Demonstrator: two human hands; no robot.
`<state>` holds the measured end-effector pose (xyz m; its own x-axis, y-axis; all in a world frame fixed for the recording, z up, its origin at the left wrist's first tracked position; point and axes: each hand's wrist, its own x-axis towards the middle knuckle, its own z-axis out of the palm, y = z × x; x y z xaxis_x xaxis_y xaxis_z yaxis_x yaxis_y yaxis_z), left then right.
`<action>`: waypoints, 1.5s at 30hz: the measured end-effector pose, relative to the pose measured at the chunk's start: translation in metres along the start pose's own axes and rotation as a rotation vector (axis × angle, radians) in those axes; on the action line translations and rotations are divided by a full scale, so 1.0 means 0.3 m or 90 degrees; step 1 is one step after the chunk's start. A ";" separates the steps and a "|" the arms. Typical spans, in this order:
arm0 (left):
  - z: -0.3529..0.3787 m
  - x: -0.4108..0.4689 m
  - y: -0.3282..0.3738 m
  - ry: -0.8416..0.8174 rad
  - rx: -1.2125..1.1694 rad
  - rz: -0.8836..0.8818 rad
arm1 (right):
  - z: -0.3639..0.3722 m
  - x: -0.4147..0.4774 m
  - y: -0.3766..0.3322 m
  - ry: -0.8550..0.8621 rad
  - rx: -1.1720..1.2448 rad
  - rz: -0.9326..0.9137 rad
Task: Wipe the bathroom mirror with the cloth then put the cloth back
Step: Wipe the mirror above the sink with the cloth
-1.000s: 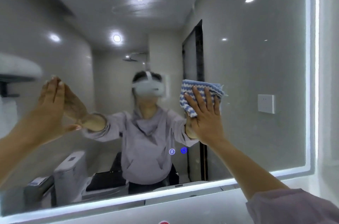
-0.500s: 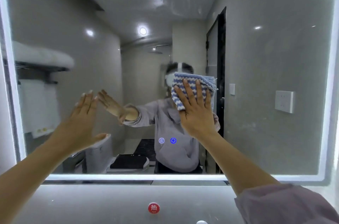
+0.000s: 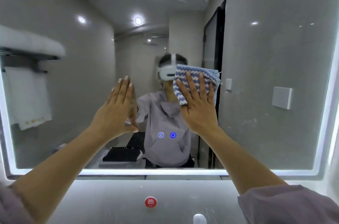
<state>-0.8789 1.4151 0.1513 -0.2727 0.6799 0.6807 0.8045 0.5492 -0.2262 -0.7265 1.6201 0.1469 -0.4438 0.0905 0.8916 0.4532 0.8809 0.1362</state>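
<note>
Your empty left hand (image 3: 117,112), fingers released, is closing on your right hand (image 3: 200,108), whose flat fingers are pressing the cloth (image 3: 205,71) to the mirror (image 3: 266,58).

Red round sticker (image 3: 150,202) below mirror (image 3: 266,123): "热".

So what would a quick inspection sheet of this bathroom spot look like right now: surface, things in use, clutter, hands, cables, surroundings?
Surface: mirror, lit border, faint streaks near its top.
Job's things: blue-and-white striped cloth, pressed flat on the glass.
Clutter: red round marker and white knob below the mirror.
Hands: right hand flat on the cloth, fingers spread; left hand open, fingers straight, raised at the glass, holding nothing.
Cables: nothing seen.
Surroundings: reflected white towels on a rack, wall switch, dark door.
</note>
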 end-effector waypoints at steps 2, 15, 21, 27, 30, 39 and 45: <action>0.001 0.001 0.012 0.004 0.000 0.004 | 0.012 0.000 0.003 0.013 -0.001 0.006; 0.031 0.005 -0.015 0.026 -0.084 0.046 | 0.147 -0.088 -0.283 0.012 0.070 0.110; 0.040 0.003 -0.026 0.037 -0.082 0.051 | 0.166 -0.119 -0.288 0.032 0.053 0.037; 0.033 -0.002 -0.020 0.048 -0.086 0.052 | 0.156 -0.180 -0.131 0.042 0.025 0.023; 0.032 -0.001 -0.015 0.052 -0.086 0.053 | 0.141 -0.240 0.008 0.070 0.014 0.059; 0.033 0.004 -0.011 0.049 -0.085 0.042 | 0.133 -0.298 0.094 0.053 -0.016 0.144; 0.031 0.004 -0.002 0.044 -0.086 0.042 | 0.152 -0.278 0.006 0.082 0.039 0.242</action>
<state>-0.8845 1.4200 0.1456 -0.1831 0.6747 0.7151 0.8846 0.4304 -0.1796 -0.7238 1.6353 0.0531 -0.1520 0.3593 0.9207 0.5172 0.8228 -0.2357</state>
